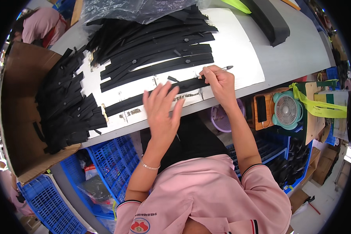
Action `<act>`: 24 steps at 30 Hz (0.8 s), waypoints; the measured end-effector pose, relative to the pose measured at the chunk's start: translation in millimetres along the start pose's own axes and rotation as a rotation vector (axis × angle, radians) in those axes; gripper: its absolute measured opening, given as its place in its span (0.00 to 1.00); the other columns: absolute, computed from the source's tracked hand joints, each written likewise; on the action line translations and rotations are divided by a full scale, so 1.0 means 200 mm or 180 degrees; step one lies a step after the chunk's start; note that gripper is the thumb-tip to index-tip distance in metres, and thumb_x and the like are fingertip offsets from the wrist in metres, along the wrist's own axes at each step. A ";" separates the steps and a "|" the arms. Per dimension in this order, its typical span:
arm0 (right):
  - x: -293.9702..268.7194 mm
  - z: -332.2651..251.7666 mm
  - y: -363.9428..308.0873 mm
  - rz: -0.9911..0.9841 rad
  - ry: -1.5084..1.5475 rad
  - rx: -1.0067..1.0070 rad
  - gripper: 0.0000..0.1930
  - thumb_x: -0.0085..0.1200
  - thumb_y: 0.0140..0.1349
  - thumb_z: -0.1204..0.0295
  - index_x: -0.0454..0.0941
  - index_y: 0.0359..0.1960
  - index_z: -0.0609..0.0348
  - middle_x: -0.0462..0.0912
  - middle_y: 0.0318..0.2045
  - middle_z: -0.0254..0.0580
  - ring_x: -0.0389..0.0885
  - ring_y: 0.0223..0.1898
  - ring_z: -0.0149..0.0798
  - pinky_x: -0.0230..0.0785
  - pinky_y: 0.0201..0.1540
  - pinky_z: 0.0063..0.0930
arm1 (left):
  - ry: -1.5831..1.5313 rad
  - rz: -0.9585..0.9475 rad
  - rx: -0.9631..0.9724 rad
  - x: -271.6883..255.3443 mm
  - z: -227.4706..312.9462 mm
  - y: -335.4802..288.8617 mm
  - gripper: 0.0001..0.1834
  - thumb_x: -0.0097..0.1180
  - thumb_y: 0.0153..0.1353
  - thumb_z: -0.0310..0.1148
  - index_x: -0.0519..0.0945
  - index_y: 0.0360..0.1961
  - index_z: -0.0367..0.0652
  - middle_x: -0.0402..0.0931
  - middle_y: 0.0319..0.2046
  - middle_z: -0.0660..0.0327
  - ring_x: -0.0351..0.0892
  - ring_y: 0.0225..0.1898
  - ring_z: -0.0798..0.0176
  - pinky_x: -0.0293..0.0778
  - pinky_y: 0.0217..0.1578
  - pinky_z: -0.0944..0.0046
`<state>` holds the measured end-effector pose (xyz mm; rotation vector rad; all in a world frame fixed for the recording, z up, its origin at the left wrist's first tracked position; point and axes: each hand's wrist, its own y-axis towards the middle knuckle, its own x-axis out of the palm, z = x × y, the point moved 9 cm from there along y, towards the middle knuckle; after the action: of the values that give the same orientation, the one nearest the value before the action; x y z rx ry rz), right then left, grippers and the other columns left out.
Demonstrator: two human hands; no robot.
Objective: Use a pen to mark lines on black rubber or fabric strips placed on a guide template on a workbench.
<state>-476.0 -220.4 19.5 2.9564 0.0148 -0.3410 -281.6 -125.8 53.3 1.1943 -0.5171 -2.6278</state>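
Note:
My right hand [221,85] grips a pen [228,68], its point by the right end of a black fabric strip [128,103]. My left hand [162,111] is over the middle of this strip, fingers spread; whether they touch it I cannot tell. The strip lies along the near edge of a white board [240,46], close to dark marks drawn there. A small black piece [172,78] lies just beyond it. Farther back, several more black strips [156,43] lie in rows, some with small dark pieces on top.
At the left, black strips [66,105] heap at the mouth of a cardboard box [23,93]. Clear plastic [132,11] covers the far strips. A long black block [265,19] lies far right. Below the table are blue crates [113,163], a purple basket [221,124] and a small fan [288,110].

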 end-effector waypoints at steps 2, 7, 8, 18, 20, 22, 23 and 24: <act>0.00 0.00 0.00 -0.0006 -0.0002 0.0020 0.11 0.59 0.72 0.72 0.87 0.34 0.68 0.87 0.26 0.36 0.77 0.25 0.22 0.67 0.27 0.19 | -0.0134 0.0018 0.0173 0.09 0.06 0.08 0.17 0.68 0.63 0.31 0.86 0.53 0.43 0.81 0.58 0.56 0.73 0.64 0.49 0.55 0.72 0.39; 0.03 -0.01 0.00 -0.0106 -0.0230 -0.0259 0.12 0.58 0.72 0.72 0.87 0.34 0.70 0.88 0.29 0.38 0.78 0.26 0.25 0.68 0.28 0.20 | -0.0160 0.0055 0.0250 0.23 0.06 0.14 0.09 0.68 0.61 0.29 0.88 0.42 0.41 0.83 0.52 0.59 0.76 0.58 0.52 0.60 0.69 0.41; 0.02 -0.01 0.00 -0.0102 -0.0234 -0.0246 0.12 0.58 0.72 0.72 0.87 0.34 0.70 0.88 0.29 0.38 0.78 0.26 0.25 0.68 0.28 0.20 | -0.0166 0.0042 0.0246 0.23 0.05 0.13 0.09 0.68 0.61 0.29 0.88 0.42 0.41 0.83 0.52 0.59 0.76 0.58 0.52 0.60 0.69 0.41; 0.03 -0.05 -0.01 -0.0086 -0.0576 -0.0494 0.11 0.60 0.70 0.74 0.86 0.34 0.72 0.88 0.29 0.41 0.80 0.26 0.27 0.71 0.29 0.22 | -0.0120 0.0084 0.0250 0.23 0.06 0.14 0.08 0.68 0.60 0.28 0.89 0.41 0.42 0.83 0.51 0.59 0.76 0.58 0.53 0.60 0.69 0.42; 0.02 -0.04 -0.01 -0.0089 -0.0485 -0.0444 0.11 0.60 0.70 0.74 0.85 0.33 0.72 0.88 0.28 0.42 0.80 0.26 0.27 0.71 0.29 0.22 | -0.0110 0.0100 0.0254 0.23 0.06 0.13 0.08 0.68 0.59 0.28 0.89 0.41 0.43 0.83 0.51 0.60 0.76 0.58 0.54 0.60 0.69 0.42; 0.01 -0.04 -0.02 -0.0169 -0.0334 -0.0595 0.14 0.62 0.67 0.73 0.83 0.24 0.69 0.89 0.26 0.42 0.84 0.22 0.33 0.71 0.25 0.25 | -0.0130 0.0125 0.0262 0.23 0.06 0.13 0.08 0.69 0.59 0.28 0.89 0.40 0.43 0.84 0.51 0.60 0.77 0.57 0.54 0.61 0.69 0.42; 0.01 -0.04 -0.02 -0.0172 -0.0335 -0.0598 0.14 0.62 0.67 0.73 0.83 0.24 0.69 0.89 0.26 0.42 0.84 0.22 0.33 0.71 0.25 0.25 | -0.0130 0.0128 0.0261 0.23 0.06 0.13 0.08 0.69 0.59 0.28 0.89 0.40 0.43 0.84 0.51 0.60 0.77 0.57 0.54 0.61 0.69 0.42; 0.01 -0.05 -0.02 -0.0197 -0.0372 -0.0635 0.15 0.62 0.67 0.73 0.81 0.21 0.69 0.88 0.25 0.42 0.84 0.21 0.34 0.71 0.24 0.26 | -0.0123 0.0142 0.0248 0.23 0.06 0.14 0.08 0.69 0.59 0.28 0.89 0.41 0.44 0.84 0.51 0.61 0.77 0.56 0.54 0.61 0.69 0.44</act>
<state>-471.8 -215.3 27.4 2.7389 0.1188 -0.4898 -319.3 -163.0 39.7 1.1421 -0.6513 -2.6197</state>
